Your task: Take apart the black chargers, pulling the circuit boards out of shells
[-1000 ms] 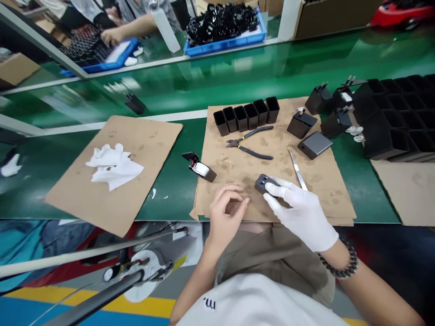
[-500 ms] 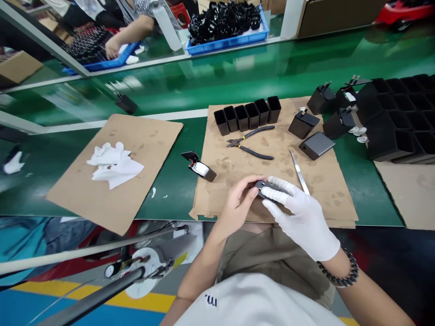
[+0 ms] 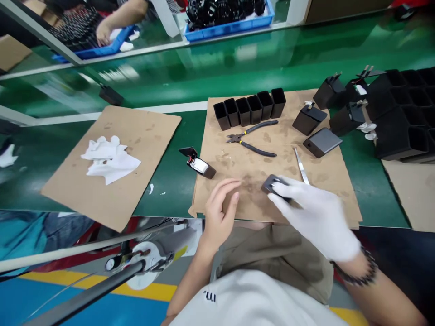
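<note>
My right hand (image 3: 311,213), in a white glove, grips a small black power adapter (image 3: 270,182) over the cardboard sheet. The glove hides most of the adapter. My bare left hand (image 3: 219,213) is apart from it, fingers loosely curved and holding nothing. Just beyond that hand lies an adapter with its lid flipped up (image 3: 199,165), white material showing inside. Black-handled cutting pliers (image 3: 253,138) rest spread open farther back. Metal tweezers (image 3: 301,166) lie beyond my right hand.
A row of several open black cases (image 3: 249,111) stands behind the pliers. Finished-looking adapters with pins (image 3: 309,118) and stacked cases (image 3: 401,131) are on the right. White cloth scraps (image 3: 110,158) lie on the left cardboard (image 3: 149,131). A person's hand (image 3: 103,32) is across the bench.
My left hand has let go of the adapter and moved left, its fingers parting. My right hand keeps the adapter and has shifted slightly right. The view has tilted a little.
</note>
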### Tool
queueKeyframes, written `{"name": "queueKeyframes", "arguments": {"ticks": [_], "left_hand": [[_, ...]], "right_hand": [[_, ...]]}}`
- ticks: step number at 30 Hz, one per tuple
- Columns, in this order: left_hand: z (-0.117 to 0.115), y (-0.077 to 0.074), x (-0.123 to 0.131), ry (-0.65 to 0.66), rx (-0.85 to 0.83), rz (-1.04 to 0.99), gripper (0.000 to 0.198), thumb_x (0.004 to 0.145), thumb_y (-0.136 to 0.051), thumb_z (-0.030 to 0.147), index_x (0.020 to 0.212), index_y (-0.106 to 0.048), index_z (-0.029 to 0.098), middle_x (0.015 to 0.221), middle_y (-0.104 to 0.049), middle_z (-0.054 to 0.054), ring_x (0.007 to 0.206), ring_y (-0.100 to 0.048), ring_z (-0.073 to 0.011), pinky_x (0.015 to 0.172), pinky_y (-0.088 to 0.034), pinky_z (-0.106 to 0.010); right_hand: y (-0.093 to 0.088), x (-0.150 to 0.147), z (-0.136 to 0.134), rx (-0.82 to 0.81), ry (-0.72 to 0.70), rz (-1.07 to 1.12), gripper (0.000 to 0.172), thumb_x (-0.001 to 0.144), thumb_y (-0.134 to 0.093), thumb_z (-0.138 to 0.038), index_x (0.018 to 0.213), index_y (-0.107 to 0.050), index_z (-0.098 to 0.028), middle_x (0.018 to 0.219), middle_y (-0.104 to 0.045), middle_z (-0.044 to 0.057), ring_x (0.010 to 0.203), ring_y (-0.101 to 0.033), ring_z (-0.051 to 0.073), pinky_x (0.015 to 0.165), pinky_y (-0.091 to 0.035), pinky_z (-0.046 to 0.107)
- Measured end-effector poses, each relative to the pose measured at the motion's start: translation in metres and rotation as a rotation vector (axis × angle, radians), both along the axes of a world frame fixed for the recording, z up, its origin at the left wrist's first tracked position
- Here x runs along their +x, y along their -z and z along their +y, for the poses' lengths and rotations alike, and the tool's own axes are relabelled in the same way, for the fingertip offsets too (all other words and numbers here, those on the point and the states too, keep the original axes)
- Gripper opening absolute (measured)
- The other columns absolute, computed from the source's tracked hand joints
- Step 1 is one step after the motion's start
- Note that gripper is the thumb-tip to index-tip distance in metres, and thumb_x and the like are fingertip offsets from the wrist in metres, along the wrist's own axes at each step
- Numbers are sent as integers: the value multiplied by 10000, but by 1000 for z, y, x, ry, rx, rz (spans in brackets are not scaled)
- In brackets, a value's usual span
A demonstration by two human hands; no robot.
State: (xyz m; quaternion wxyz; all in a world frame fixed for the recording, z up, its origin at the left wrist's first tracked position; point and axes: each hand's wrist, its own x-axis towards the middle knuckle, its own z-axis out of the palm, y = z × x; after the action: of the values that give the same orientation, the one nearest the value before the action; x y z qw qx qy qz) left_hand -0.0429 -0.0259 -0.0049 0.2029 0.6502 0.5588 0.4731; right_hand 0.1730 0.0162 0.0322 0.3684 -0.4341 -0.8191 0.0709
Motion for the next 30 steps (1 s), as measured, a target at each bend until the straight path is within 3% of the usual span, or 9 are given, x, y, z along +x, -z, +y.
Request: {"name": "queueKeyframes", "arguments": {"ticks": [4,7,9,14,17,21,26,30], "left_hand": [[-3,5,-1,-60,22,63,203,1007,-564,132,1150,-690,203,1143,-719,-68,1130,-676,-164,1005,-545,-281],[0,6,2,-59,45,77,185,999,-569,124,1115,-695,193,1110,-724,-67,1095,-686,-163,980,-557,-281],[2,6,4,-67,60,77,172,995,-569,119,1087,-697,190,1083,-729,-65,1069,-693,-162,961,-564,-283],[2,9,4,-94,95,73,168,986,-565,100,1041,-694,193,1039,-738,-61,1026,-706,-168,924,-580,-295],[2,10,4,-96,119,69,171,983,-563,90,1021,-693,195,1020,-740,-55,1005,-710,-164,907,-583,-289],[2,10,5,-103,123,67,170,981,-571,87,1015,-697,197,1017,-735,-48,1007,-702,-152,907,-574,-268],[3,8,6,-91,123,76,170,980,-572,83,1012,-695,196,1009,-726,-38,1000,-695,-139,916,-565,-248],[3,7,6,-90,121,91,168,978,-574,81,1008,-694,194,1011,-721,-34,1000,-693,-133,926,-563,-238]], "right_hand": [[13,-2,5,-215,-83,75,132,946,-659,-259,1022,-744,-193,1069,-815,65,961,-799,228,879,-658,324],[6,4,13,-338,-80,36,155,900,-675,-238,1027,-762,-218,1086,-813,56,950,-798,253,894,-655,381],[-2,9,20,-515,-80,119,154,841,-711,-248,980,-774,-226,1038,-818,53,903,-798,261,874,-656,399],[-14,9,35,-1179,-96,907,361,659,-892,-389,943,-743,-223,975,-810,21,804,-786,207,640,-665,281],[-21,6,32,-1413,-143,1272,278,786,-815,-445,993,-750,-271,1126,-796,-18,1009,-774,162,727,-666,217],[-31,7,20,-1445,-161,1487,227,967,-644,-440,1099,-750,-289,1290,-745,-58,1281,-661,102,902,-616,150],[-38,8,14,-1323,-148,1661,188,972,-656,-331,1132,-742,-281,1218,-773,-60,1235,-688,87,968,-593,140],[-36,6,10,-1245,-70,1632,228,921,-721,-342,1146,-715,-306,1279,-748,-47,1252,-678,100,1001,-596,184]]}}
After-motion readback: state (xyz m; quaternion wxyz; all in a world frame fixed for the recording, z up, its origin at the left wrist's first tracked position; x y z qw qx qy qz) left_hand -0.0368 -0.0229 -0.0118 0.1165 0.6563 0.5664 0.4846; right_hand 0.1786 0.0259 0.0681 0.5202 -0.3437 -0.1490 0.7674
